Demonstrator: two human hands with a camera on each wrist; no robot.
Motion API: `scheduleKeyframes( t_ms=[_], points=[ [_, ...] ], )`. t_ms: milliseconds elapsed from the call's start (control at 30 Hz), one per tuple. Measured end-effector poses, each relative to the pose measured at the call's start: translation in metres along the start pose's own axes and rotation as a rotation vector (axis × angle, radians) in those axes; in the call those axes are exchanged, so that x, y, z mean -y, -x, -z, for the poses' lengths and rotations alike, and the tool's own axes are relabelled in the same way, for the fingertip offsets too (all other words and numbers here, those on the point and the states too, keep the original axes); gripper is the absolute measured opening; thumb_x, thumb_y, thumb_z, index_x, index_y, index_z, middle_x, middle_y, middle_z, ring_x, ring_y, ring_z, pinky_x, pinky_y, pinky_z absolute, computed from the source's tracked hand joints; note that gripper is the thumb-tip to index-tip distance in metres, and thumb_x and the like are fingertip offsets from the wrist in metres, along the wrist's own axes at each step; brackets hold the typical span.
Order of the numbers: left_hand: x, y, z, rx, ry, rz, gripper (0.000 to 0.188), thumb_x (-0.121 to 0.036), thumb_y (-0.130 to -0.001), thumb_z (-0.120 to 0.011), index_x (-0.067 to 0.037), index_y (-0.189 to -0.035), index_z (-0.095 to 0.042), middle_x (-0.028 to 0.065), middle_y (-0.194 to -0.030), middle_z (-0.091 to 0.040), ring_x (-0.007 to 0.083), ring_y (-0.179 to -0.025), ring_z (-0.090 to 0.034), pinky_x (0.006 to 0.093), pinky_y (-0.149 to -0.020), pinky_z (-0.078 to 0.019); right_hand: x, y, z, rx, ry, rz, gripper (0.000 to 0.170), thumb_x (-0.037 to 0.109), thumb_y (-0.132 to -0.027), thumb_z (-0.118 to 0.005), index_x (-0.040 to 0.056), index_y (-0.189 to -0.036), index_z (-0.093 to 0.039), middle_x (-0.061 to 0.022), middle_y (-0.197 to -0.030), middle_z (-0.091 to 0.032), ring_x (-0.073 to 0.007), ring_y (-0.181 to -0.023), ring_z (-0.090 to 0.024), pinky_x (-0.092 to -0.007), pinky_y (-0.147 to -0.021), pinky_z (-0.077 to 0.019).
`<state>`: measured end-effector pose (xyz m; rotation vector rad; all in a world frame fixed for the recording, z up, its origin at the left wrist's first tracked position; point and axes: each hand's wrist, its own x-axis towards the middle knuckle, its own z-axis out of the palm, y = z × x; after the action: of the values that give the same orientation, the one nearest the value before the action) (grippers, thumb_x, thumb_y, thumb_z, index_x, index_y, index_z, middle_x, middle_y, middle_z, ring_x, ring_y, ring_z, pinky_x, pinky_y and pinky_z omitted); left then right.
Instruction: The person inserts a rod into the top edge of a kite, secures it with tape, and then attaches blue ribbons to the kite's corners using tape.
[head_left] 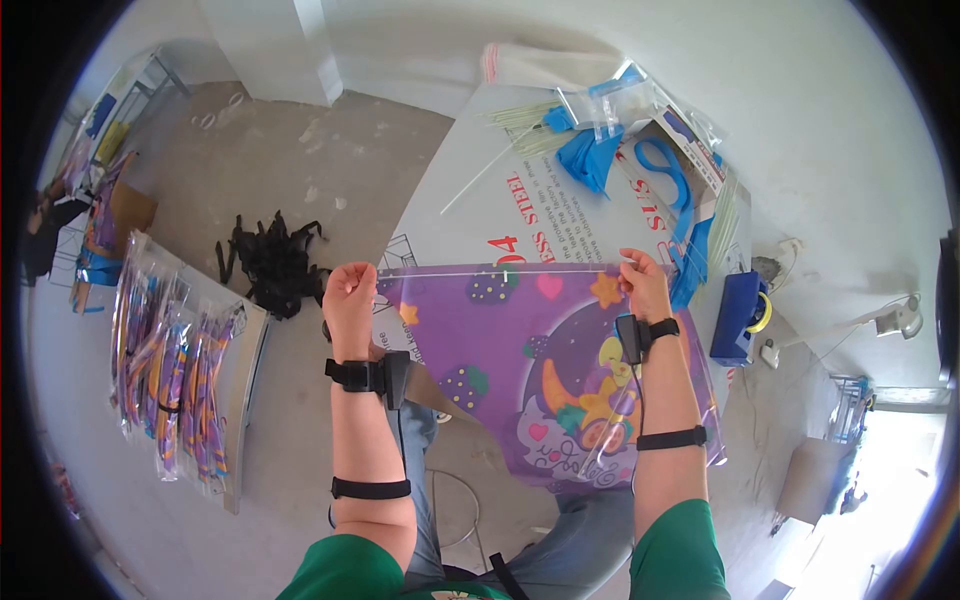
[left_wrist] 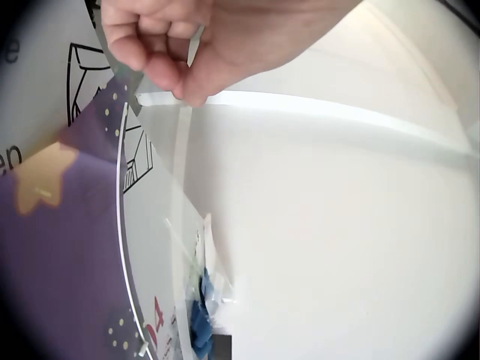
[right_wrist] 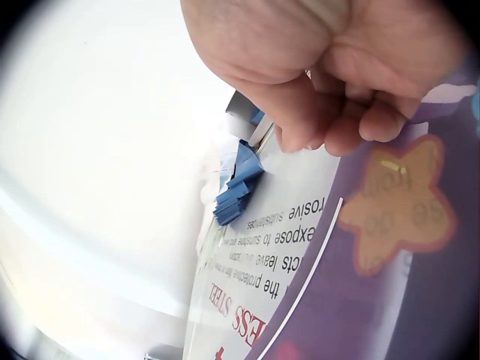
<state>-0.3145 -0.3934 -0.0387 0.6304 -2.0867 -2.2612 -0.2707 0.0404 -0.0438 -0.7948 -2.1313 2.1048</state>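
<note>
The thumb and fingertips of the left hand [head_left: 350,300] are brought together at one corner of a purple printed sheet [head_left: 450,330]; the right hand [head_left: 645,285] pinches near the other end of the same edge. The fingertips hide their contact, so I cannot tell whether they also grip the thin white rod [head_left: 560,271] running along that edge between them. The sheet spreads from the fingers toward the person's lap, its printed orange star [right_wrist: 401,206] just beside the right fingertips. Beyond the fingers is the lettered tabletop [head_left: 470,215], with blue strips [head_left: 590,160] on it. A blue tape dispenser [head_left: 733,318] sits outward of the right hand; outward of the left lie black straps [head_left: 275,265] and bagged colourful bundles [head_left: 170,380].
</note>
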Motion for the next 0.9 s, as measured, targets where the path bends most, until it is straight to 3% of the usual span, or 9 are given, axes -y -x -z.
scheduleKeyframes(
  t_ms=[167,467,667,900],
  points=[
    [0.009,-0.006,0.003,0.014,-0.103,-0.067,0.012,-0.008,-0.085,-0.064,-0.001,-0.094,-0.06,0.0,-0.078,-0.061,0.0068,-0.069,-0.054,0.0208,-0.062,-0.0437,-0.001,-0.002,-0.005,-0.064,0.071,0.048,0.024,0.001,-0.085,-0.059,0.0028,-0.108,-0.053,-0.0009,-0.075,-0.055,-0.0079,-0.06,-0.05,-0.0194,-0.052,-0.0381],
    [0.015,-0.009,0.005,-0.044,-0.27,-0.067,0.013,-0.009,-0.084,-0.066,0.0,-0.092,-0.064,0.0013,-0.078,-0.062,0.0065,-0.067,-0.054,0.0204,-0.061,-0.0446,-0.005,-0.002,-0.014,-0.121,0.2,0.072,0.023,-0.001,-0.082,-0.059,0.002,-0.104,-0.052,-0.0013,-0.073,-0.055,-0.0061,-0.058,-0.049,-0.0201,-0.049,-0.0379],
    [0.01,-0.008,0.005,-0.014,-0.285,-0.036,0.012,-0.011,-0.084,-0.066,0.0,-0.089,-0.064,0.0007,-0.072,-0.061,0.0068,-0.06,-0.053,0.0204,-0.055,-0.0443,-0.005,-0.003,-0.011,-0.086,0.071,0.054,0.025,-0.002,-0.081,-0.059,0.0025,-0.104,-0.051,-0.001,-0.074,-0.055,-0.0059,-0.056,-0.049,-0.019,-0.047,-0.0377],
    [0.009,-0.009,0.005,-0.02,-0.371,-0.019,0.013,-0.013,-0.084,-0.065,-0.001,-0.087,-0.063,0.0019,-0.071,-0.061,0.0083,-0.062,-0.055,0.0217,-0.057,-0.0451,-0.008,-0.003,-0.012,-0.078,0.083,0.069,0.025,-0.003,-0.08,-0.06,0.0027,-0.103,-0.051,-0.0009,-0.073,-0.055,-0.0059,-0.056,-0.049,-0.0185,-0.048,-0.0381]
  ],
)
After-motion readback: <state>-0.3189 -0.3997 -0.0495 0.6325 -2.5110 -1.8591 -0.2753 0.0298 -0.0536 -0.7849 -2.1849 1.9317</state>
